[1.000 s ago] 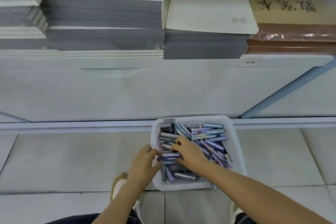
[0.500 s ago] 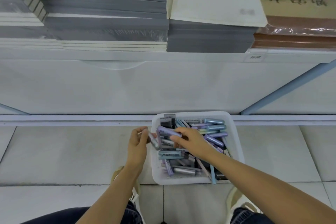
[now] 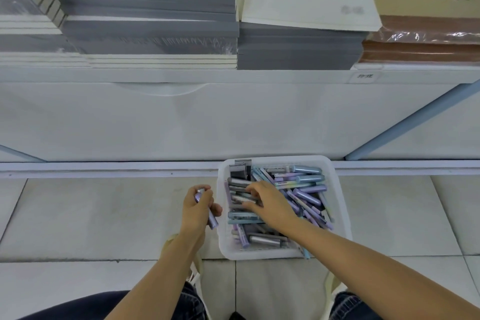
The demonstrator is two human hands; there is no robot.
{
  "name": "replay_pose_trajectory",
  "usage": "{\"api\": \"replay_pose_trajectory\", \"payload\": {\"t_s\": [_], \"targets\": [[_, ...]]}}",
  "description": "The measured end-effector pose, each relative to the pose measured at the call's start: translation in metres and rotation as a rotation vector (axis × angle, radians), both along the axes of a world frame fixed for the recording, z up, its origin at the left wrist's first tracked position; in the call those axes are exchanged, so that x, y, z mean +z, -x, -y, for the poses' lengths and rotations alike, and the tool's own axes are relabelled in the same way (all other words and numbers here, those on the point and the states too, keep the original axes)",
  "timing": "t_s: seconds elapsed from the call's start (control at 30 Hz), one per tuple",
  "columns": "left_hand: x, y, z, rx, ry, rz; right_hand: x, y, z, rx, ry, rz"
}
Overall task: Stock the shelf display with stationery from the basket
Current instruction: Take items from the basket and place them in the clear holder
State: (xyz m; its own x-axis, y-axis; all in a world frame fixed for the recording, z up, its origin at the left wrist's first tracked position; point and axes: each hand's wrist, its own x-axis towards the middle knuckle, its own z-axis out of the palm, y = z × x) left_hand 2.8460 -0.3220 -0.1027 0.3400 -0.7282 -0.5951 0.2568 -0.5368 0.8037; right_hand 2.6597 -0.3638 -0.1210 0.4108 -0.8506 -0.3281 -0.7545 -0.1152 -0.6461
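the shelf [image 3: 181,76] runs across above me, loaded with flat paper stacks [image 3: 150,8], grey-edged and shrink-wrapped, matte card on top. below it is the pale tiled floor [image 3: 104,215], smooth and slightly glossy. the basket [image 3: 285,159] sits on the floor with its far edge against the shelf base. it is white, thin-walled plastic with rounded corners, and heaped with pens [image 3: 306,196]: slim cylinders, pearly lilac, pale blue and grey, lying crisscross.

my right hand [image 3: 272,205] is inside the basket, towards its left wall, and is the nearer hand to the pile. its fingers [image 3: 253,191] curl round a grey pen [image 3: 241,199], thumb on the near side. that pen's long axis runs left to right across the basket, so i judge a straight lift clears it.

my left hand [image 3: 197,212] hovers just outside the basket's left wall, gripping a purple pen [image 3: 211,219] that slants from far-left to near-right.
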Motion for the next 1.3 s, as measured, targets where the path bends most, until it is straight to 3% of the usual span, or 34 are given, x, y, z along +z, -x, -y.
{"api": "replay_pose_trajectory", "payload": {"t_s": [0.13,0.37,0.57,0.73,1.0,1.17,1.3], "targets": [[-0.007,0.001,-0.006,-0.133,-0.032,0.085,-0.017,-0.007,-0.004,0.114,0.026,-0.180],[-0.005,0.008,-0.004,-0.137,-0.056,0.008,0.001,-0.002,-0.001,-0.031,-0.062,0.273],[-0.004,0.014,-0.002,-0.098,-0.050,0.057,0.003,-0.006,-0.008,0.024,-0.198,0.369],[-0.010,0.008,-0.003,-0.047,-0.040,0.214,-0.005,-0.005,-0.019,0.029,-0.054,0.123],[-0.011,0.001,-0.007,-0.047,-0.062,0.198,-0.030,-0.004,-0.029,0.228,0.069,-0.112],[0.001,0.005,-0.004,-0.107,-0.069,0.208,-0.001,0.001,-0.008,0.143,-0.099,0.105],[0.037,0.015,0.010,-0.085,0.053,0.047,0.049,0.010,0.020,0.088,-0.201,0.247]]}}
